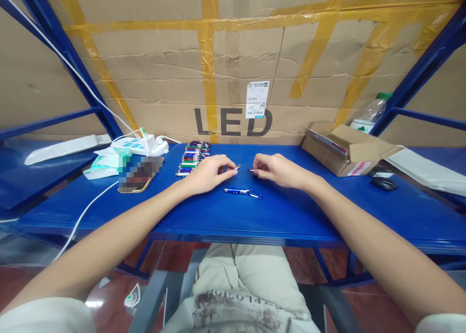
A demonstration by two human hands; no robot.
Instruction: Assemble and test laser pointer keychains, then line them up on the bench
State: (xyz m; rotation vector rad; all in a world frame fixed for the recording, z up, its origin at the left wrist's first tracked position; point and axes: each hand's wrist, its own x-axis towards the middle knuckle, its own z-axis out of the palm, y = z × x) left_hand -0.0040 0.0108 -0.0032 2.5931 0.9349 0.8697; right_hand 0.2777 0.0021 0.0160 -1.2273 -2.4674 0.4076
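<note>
1. On the left part of the blue counter [291, 216] lies a white power strip [140, 145]. A tissue pack [104, 164] lies just near of it, and a phone [140, 176] sits to that pack's right.
2. A pile of small torches [192, 157] lies just beyond the left hand. Each torch has its long axis running left to right, and the row is stacked from near to far.
3. The left hand [209, 174] rests on the counter. Its fingertips are closed on a small silvery piece [238, 167] that points right, toward the other hand.
4. Near of the gap between the hands, a blue torch [236, 191] lies flat on the counter. Its long axis runs left to right, and its clip end [256, 195] is on the right. Neither hand touches it.
5. The right hand [277, 171] rests on the counter, pinching a small red piece [250, 170] that points left. It sits close to the silvery piece; I cannot tell if they touch.
6. At far right an open cardboard box [345, 152] stands with a plastic bottle [369, 112] behind it. A black mouse [384, 183] lies near of the box.
</note>
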